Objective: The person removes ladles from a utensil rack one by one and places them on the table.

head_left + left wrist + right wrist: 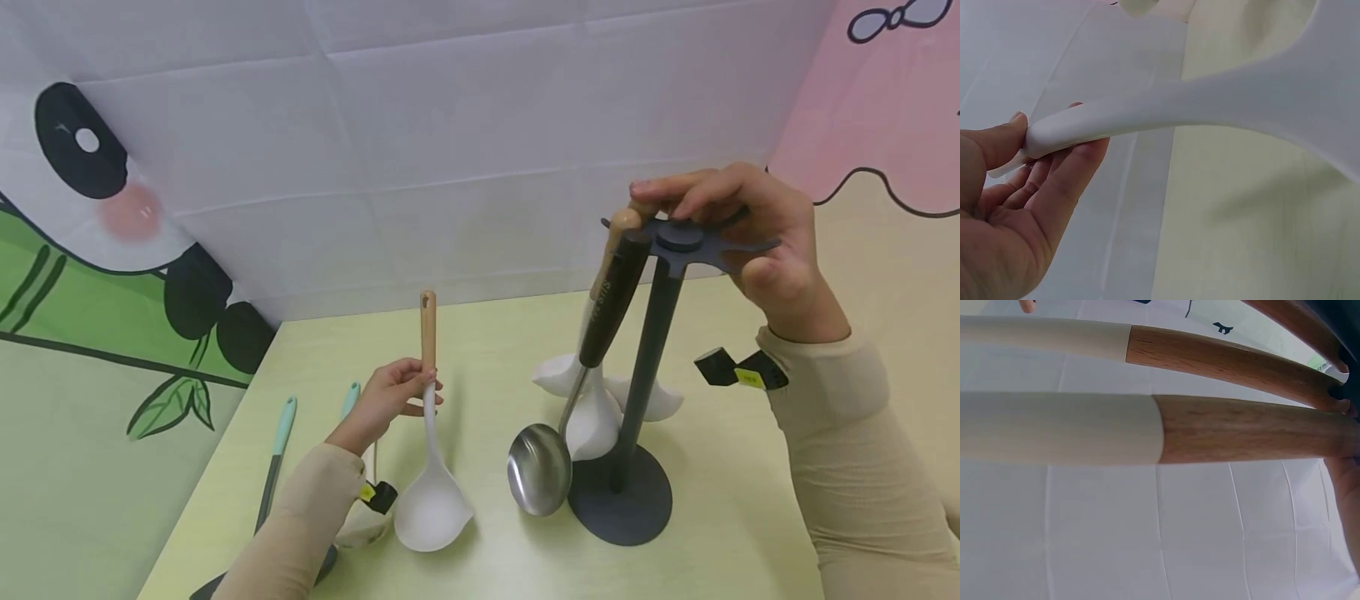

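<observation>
pale cloth (480, 158) hangs behind your light counter (495, 350). your left hand (386, 396) pinches the white ladle (431, 508) where its wooden handle meets the white neck, with the bowl hanging downward. your right hand (761, 217) grips the top of the dark stand (651, 358), fingers bent over its hooks. a steel ladle (538, 469) and white-headed utensils (595, 425) hang there, between your hands. a turquoise-handled utensil (285, 425) lies on your far left.
</observation>
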Demonstrator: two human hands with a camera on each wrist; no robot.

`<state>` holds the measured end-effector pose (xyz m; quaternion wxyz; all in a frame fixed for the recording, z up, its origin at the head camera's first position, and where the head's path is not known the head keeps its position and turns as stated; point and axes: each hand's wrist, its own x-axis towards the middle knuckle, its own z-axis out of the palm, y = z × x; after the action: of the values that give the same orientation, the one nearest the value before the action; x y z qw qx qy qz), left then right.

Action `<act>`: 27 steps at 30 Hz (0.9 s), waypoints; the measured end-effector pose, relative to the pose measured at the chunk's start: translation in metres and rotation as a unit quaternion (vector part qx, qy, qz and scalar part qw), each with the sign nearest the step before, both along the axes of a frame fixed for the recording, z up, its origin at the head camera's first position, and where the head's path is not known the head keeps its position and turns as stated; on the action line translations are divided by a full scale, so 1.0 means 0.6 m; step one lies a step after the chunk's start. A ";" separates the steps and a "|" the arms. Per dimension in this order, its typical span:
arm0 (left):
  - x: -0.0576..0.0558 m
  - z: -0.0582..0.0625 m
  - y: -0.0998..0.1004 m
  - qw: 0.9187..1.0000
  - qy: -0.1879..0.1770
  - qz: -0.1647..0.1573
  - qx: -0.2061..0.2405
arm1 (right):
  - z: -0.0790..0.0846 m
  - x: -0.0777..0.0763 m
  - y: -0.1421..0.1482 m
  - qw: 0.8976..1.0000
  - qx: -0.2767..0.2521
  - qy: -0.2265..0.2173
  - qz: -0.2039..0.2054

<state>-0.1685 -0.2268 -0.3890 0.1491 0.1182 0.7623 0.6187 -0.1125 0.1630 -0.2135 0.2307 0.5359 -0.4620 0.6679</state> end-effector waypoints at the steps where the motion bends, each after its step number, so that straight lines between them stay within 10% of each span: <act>1: -0.001 -0.004 -0.002 1.000 -0.003 0.002 -0.002 | 0.001 -0.001 -0.001 1.000 -0.003 0.001 0.006; 27: -0.024 -0.054 -0.029 0.999 -0.042 0.007 -0.027 | 0.004 -0.013 -0.006 0.998 -0.019 0.017 0.063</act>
<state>-0.1832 -0.2443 -0.4217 0.1794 0.0827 0.7728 0.6031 -0.1206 0.1593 -0.2110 0.2062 0.5705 -0.4103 0.6809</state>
